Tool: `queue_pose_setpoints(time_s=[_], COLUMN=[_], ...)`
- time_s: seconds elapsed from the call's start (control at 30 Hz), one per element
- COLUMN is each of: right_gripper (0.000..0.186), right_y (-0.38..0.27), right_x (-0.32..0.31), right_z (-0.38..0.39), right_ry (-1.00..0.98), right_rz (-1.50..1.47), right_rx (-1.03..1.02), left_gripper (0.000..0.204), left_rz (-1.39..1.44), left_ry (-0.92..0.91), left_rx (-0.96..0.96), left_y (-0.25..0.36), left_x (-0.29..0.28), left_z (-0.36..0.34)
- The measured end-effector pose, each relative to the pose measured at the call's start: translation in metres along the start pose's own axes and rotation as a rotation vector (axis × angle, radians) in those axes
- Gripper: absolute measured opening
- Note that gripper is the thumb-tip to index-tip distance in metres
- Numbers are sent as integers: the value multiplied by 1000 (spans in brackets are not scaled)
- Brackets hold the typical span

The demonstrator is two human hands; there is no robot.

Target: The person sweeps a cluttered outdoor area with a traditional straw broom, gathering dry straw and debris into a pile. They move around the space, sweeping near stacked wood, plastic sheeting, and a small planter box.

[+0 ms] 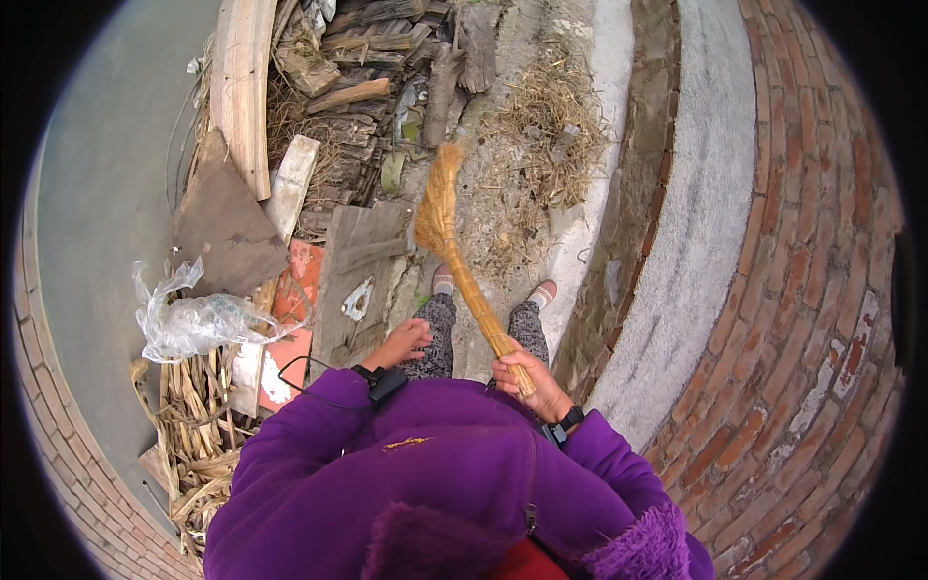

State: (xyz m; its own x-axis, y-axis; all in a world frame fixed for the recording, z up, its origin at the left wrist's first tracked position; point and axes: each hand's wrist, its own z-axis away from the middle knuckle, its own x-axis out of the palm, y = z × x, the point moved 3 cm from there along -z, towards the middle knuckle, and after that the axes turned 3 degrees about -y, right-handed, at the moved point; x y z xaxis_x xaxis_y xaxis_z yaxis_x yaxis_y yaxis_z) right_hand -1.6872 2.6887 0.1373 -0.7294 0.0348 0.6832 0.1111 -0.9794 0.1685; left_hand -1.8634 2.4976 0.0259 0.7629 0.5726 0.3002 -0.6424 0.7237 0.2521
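Observation:
A straw broom is gripped by its handle in my right hand, its bristle head angled up and away over the concrete strip, above my feet. Loose straw and debris lie on the concrete beyond the broom head. My left hand hangs at my left side, fingers loosely curved and holding nothing, near my trouser leg and a weathered board. My feet, in pinkish shoes, stand on the concrete.
A pile of split wood, planks, a brown sheet, clear plastic wrap, red board and dry stalks crowd my left. On my right are a pale ledge and curving brickwork.

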Motion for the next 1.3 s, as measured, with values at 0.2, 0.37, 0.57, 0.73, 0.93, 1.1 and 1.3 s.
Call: queue_pose_setpoints(time_s=[0.2, 0.37, 0.57, 0.73, 0.93, 1.1, 1.3], right_gripper=[36, 56, 70, 71, 65, 71, 81], right_y=[-39, -82, -98, -99, -120, -128, -104], right_x=[-18, -43, -78, -137, -193, -200, -185], right_z=[-43, 5, 66, 80, -1, 1, 34], right_ry=[-13, 32, 198, 245, 208, 188, 233], right_rz=[-90, 129, 349, 385, 240, 198, 352], right_rx=[-42, -223, -138, 100, 235, -10, 35], left_gripper=[41, 31, 33, 24, 20, 26, 24], left_rz=[469, 508, 454, 556, 692, 595, 465], left_ry=[-175, -279, -343, -229, 105, 50, -48], left_rx=[39, 181, 178, -38, -117, -76, 103], left_y=[56, 84, 73, -2, -36, -13, -18], left_x=[114, 192, 263, 274, 240, 250, 265], left_z=[-104, -144, -143, -163, -225, -249, -217])
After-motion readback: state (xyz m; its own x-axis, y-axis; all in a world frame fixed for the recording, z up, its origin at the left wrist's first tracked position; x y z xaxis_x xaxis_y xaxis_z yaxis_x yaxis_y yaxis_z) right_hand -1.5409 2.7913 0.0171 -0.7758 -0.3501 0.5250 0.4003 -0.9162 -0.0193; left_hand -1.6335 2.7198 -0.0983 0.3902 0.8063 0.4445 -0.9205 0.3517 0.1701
